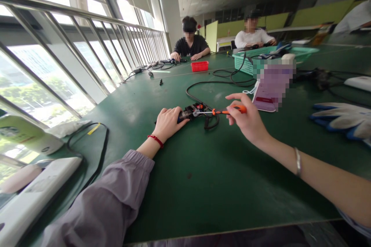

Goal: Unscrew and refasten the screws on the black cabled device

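Note:
My left hand point(169, 122) is curled over a small black electronic device point(189, 111) lying on the green table point(185, 177), pinning its near end down. My right hand point(247, 117) grips the orange handle of a small screwdriver point(223, 111). The screwdriver's metal shaft points left, its tip resting on the device's open top. A black cable point(203, 85) runs from the device away across the table and loops beside it. A red string sits on my left wrist, a silver bangle on my right forearm.
A blurred purple-white box point(272, 88) stands just behind my right hand. Blue-white work gloves point(342, 119) lie at right. Farther off are a red bin point(199, 66), a green basket point(252, 60) and tangled cables. Two people sit at the far end. White devices point(31, 193) lie at left.

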{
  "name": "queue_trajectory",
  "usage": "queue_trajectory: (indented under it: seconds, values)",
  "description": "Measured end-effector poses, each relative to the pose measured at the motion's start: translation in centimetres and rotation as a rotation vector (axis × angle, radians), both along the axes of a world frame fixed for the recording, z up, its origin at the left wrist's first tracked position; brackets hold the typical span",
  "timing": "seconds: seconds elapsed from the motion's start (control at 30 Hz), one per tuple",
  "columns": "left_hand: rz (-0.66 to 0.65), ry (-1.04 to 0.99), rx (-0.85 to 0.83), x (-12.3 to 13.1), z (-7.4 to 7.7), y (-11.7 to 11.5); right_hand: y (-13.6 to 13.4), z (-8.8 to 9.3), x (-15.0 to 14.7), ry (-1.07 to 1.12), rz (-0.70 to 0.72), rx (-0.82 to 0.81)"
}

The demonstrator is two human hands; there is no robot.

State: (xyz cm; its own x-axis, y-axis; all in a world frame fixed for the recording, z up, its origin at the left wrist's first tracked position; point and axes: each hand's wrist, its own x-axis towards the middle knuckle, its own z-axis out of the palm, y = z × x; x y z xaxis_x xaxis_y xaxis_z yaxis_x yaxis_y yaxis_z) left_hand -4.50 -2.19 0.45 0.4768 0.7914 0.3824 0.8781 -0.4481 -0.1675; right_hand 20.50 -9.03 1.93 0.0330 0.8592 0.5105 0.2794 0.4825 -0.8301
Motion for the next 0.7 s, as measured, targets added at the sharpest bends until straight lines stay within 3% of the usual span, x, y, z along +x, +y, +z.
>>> queue_trajectory:
  seconds: [0.1,0.3,0.5,0.7]
  values:
    - [0.039,0.02,0.012,0.39,0.07,-0.25,-0.12,0.07,0.0,-0.004,0.019,-0.075]
    - [0.062,0.037,0.048,0.91,0.15,-0.54,0.33,-0.16,-0.06,0.096,0.039,0.045]
    - [0.069,0.032,0.047,0.91,0.18,-0.55,-0.34,-0.08,-0.35,-0.04,0.058,-0.117]
    - [0.082,0.022,0.035,0.94,0.29,-0.59,-0.05,-0.36,-0.49,0.01,0.018,0.077]
